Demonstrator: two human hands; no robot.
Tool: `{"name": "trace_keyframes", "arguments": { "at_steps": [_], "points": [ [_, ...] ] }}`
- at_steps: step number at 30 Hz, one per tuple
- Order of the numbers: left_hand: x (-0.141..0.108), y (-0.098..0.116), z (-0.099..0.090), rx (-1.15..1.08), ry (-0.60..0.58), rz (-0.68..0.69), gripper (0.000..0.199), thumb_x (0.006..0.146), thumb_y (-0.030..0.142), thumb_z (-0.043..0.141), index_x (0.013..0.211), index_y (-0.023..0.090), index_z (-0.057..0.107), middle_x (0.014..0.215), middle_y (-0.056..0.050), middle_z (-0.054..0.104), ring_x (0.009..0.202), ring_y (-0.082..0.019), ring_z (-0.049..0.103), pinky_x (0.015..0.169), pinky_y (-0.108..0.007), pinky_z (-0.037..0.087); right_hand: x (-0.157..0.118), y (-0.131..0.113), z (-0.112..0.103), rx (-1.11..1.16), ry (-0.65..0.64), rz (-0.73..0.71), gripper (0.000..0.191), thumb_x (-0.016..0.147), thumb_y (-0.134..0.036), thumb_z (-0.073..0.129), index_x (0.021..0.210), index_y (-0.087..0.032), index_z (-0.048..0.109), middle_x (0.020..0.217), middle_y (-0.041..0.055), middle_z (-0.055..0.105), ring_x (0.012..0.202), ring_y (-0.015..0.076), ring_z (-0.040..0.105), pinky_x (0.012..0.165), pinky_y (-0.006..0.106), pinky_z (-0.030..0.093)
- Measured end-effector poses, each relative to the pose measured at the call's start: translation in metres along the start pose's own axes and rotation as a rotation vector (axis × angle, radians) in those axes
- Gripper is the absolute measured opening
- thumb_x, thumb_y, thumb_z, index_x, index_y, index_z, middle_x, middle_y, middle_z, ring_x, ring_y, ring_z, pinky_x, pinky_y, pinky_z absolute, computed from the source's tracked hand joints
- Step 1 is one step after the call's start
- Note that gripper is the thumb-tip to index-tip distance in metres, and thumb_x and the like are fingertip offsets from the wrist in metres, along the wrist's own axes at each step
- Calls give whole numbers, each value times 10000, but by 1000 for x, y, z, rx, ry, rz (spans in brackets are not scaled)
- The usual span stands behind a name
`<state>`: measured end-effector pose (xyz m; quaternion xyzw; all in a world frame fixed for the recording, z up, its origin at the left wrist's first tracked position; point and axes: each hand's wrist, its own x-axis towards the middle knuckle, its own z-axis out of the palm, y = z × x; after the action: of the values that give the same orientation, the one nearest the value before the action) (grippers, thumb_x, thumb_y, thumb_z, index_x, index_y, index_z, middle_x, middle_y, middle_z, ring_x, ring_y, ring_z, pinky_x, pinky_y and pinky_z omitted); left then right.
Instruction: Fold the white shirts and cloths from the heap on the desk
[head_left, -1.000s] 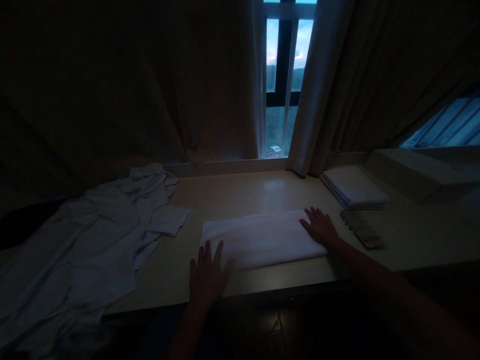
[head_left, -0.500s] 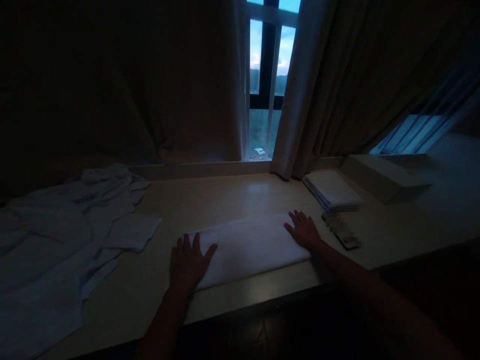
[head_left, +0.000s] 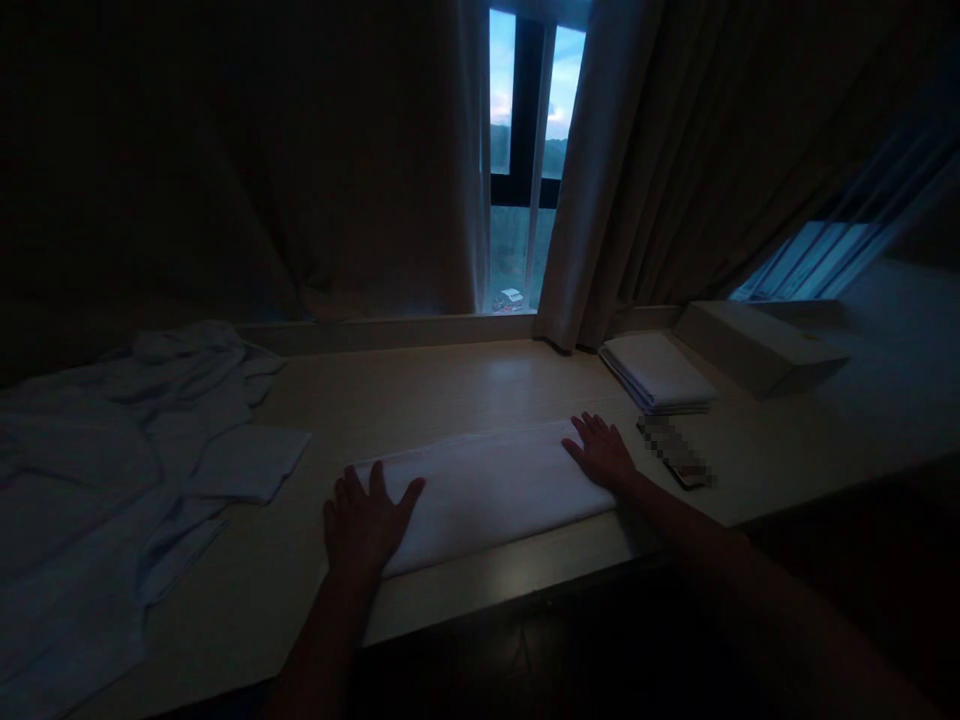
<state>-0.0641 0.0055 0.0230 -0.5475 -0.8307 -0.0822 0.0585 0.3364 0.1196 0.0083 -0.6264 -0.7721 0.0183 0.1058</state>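
White folded cloth at six o'clock on a pale table, left hand open with fingers spread at its nine o'clock end, right hand likewise at three, folded stack towards two

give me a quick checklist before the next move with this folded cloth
1. Left hand on the cloth's left end: ok.
2. Right hand on its right end: ok.
3. Folded white cloth lying flat on the tabletop: ok.
4. Folded stack apart from that cloth: ok.
5. Crumpled white fabric pile folded: not ok.
6. Inner layers aligned: cannot tell, too dark.
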Motion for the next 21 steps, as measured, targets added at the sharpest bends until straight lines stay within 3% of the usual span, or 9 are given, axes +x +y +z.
{"name": "trace_keyframes", "arguments": {
  "at_steps": [7, 11, 13, 16, 19, 21],
  "points": [
    [4, -7, -2, -10, 13, 14, 959, 764, 791, 195, 1395, 97, 393, 1445, -253, 373, 1338, -391, 333, 1058, -539, 247, 0, 0, 0, 13, -8, 20, 702, 919, -667, 256, 1472, -238, 313, 1546, 89, 262, 1427, 281, 161, 1130, 492, 79],
    [-3, 4, -15, 26, 97, 59, 913, 793, 747, 247, 1361, 58, 433, 1450, -266, 364, 1383, -424, 234, 1075, -613, 172, 0, 0, 0, 23, 18, 5, 701, 918, -669, 251, 1467, -240, 324, 1539, 90, 279, 1422, 282, 178, 1128, 497, 89],
    [-16, 22, -24, 25, 167, 192, 843, 828, 693, 281, 1365, 63, 437, 1487, -239, 327, 1421, -400, 148, 1107, -608, 112, 0, 0, -1, 26, 27, 0, 696, 919, -667, 250, 1464, -241, 331, 1537, 90, 284, 1422, 279, 181, 1128, 493, 91],
    [-45, 59, -33, -39, 194, 505, 695, 867, 616, 334, 1403, 182, 420, 1547, -136, 265, 1450, -337, 90, 1139, -582, 80, -1, -1, -3, 31, 22, -8, 693, 920, -665, 250, 1461, -241, 338, 1540, 88, 277, 1427, 273, 167, 1130, 486, 85],
    [-70, 89, -29, -114, 156, 751, 642, 858, 593, 407, 1433, 311, 368, 1564, -75, 240, 1450, -326, 114, 1137, -588, 120, -1, -1, -4, 43, 10, -6, 689, 918, -660, 269, 1458, -239, 344, 1543, 87, 270, 1429, 274, 162, 1131, 486, 84],
    [-78, 100, -21, -145, 128, 837, 632, 855, 569, 444, 1443, 369, 326, 1564, -52, 244, 1442, -321, 160, 1131, -583, 160, -1, -1, -3, 58, 9, 3, 681, 916, -652, 295, 1456, -241, 349, 1543, 86, 270, 1428, 276, 164, 1132, 488, 80]
  ]
}}
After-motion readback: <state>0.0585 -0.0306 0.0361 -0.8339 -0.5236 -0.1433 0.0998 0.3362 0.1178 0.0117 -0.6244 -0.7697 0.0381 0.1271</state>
